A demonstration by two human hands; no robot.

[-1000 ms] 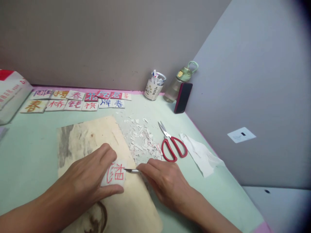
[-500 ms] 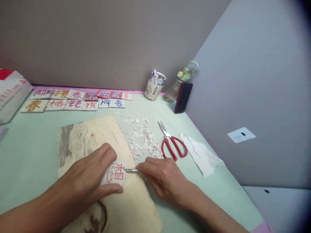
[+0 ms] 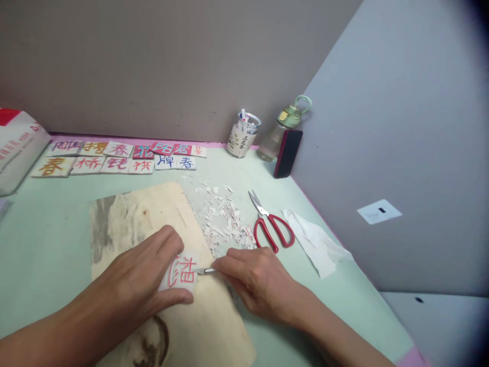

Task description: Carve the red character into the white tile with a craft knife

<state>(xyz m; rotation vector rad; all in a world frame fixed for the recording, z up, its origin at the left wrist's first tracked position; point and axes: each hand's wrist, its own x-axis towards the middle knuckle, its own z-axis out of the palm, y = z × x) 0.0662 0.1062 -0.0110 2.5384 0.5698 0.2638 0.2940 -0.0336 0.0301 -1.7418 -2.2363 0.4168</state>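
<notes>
My left hand [image 3: 153, 270] grips a small white tile [image 3: 187, 272] marked with a red Chinese character, pressing it against the wooden board [image 3: 214, 326]. Fingers lie over its far left side and the thumb runs along its near edge. In my right hand [image 3: 254, 278] is a craft knife [image 3: 207, 271], pinched close to its blade. The knife's tip meets the tile's right edge, beside the red strokes. Curled fingers hide the rest of the knife handle.
Pale shavings [image 3: 225, 219] lie beyond the board. Red-handled scissors [image 3: 269, 224] and a crumpled tissue [image 3: 319, 244] sit to the right. Several lettered tiles [image 3: 89, 164] line the back, near a can of pens [image 3: 241, 140], a bottle [image 3: 270, 142], a phone [image 3: 289, 154] and a bag [image 3: 19, 153].
The knife and my right hand have shifted very slightly along the tile's right edge, toward me at the tip. My left hand and the tile stay in place.
</notes>
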